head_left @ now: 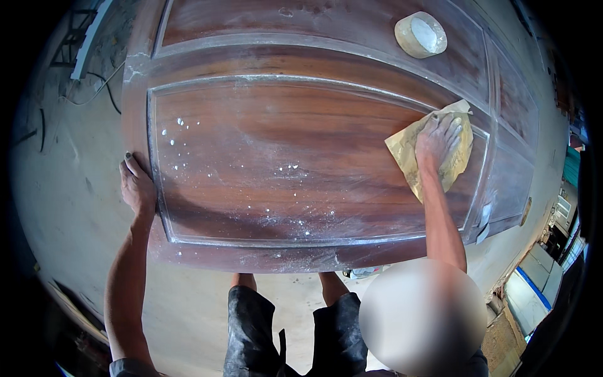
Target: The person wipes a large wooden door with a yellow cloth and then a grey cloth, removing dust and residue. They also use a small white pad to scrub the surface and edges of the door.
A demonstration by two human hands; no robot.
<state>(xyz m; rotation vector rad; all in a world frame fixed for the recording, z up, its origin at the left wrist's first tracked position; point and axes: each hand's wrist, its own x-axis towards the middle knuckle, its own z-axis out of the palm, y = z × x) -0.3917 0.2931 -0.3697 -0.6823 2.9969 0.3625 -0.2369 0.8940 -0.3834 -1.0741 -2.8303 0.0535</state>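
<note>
A: So where's the right hand [440,139]?
B: Flat, fingers spread, on the tan sheet [410,149], toward the right of the door [282,138].
A: And the left hand [137,187]?
B: At the door's left edge, tbh can't tell if it's gripping. Tub [406,36] sits farther up.

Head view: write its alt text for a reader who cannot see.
The person's right hand lies on a tan sheet on a brown panelled board; the left hand is at its left edge. White specks dot it, and a round tan container of white material sits at upper right.
</note>
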